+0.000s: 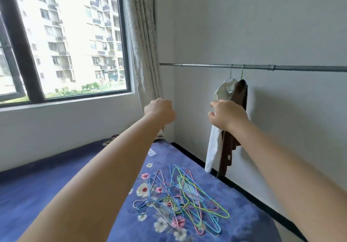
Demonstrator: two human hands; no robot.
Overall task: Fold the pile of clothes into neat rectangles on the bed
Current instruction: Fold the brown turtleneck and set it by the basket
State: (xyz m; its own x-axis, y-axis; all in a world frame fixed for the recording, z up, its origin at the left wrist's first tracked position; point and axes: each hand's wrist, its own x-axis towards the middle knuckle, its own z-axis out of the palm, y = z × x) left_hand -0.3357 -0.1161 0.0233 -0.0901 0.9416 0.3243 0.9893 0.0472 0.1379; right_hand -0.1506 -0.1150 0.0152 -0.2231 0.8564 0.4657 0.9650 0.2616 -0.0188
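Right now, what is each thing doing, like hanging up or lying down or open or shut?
white top: hanging on the rail, not folded
brown top: hanging beside it, not folded
rail: level along the wall
wire hangers: bare, tangled in a heap on the bed
left hand: fingers curled, holding nothing
right hand: at the tops; grip unclear
curtain: drawn aside

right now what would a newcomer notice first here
Two bare arms reach forward, the right hand in front of a white top and brown top hanging from a rail on the wall. Below, coloured wire hangers lie tangled on the blue floral bed. The left hand hangs fisted near the curtain.
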